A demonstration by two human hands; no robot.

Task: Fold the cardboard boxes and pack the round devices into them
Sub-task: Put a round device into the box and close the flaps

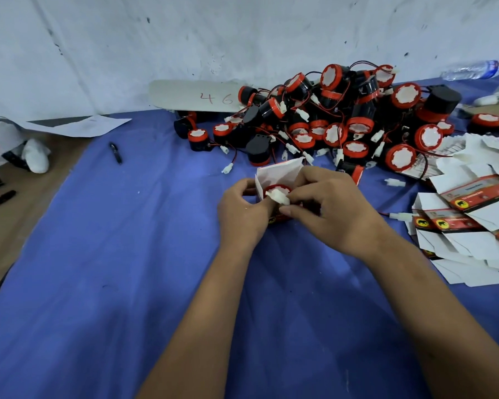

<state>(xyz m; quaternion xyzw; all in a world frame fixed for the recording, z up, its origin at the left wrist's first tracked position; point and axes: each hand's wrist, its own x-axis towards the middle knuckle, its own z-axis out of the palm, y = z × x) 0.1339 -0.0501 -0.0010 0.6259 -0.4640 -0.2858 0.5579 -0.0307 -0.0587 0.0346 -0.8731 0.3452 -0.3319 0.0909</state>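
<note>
Step now: I think I am packing one round device [274, 190] into a folded box [277, 177]. The device sits inside the open top of the box, red ring up.
Where the box is: it stands on the blue cloth [127, 254], in the middle, just in front of the big pile of devices [343, 122].
Left hand: my left hand [242, 211] holds the left side of the box. The fingers are curled round it.
Right hand: my right hand [329, 208] pinches the little white plug [278, 196] on the device's wire. Thumb and fingers are tight together on it, right over the box opening.
Box flaps: the white top flap stands up at the back. The box is not closed yet.
Next move, my guess: push the plug and wire down beside the device so nothing sticks out, then fold the flap over and tuck it in.
Take care: the wire may spring back up, so hold it down while the flap closes.
More boxes: flat boxes [467, 226] lie to the right, waiting to be folded.
</note>
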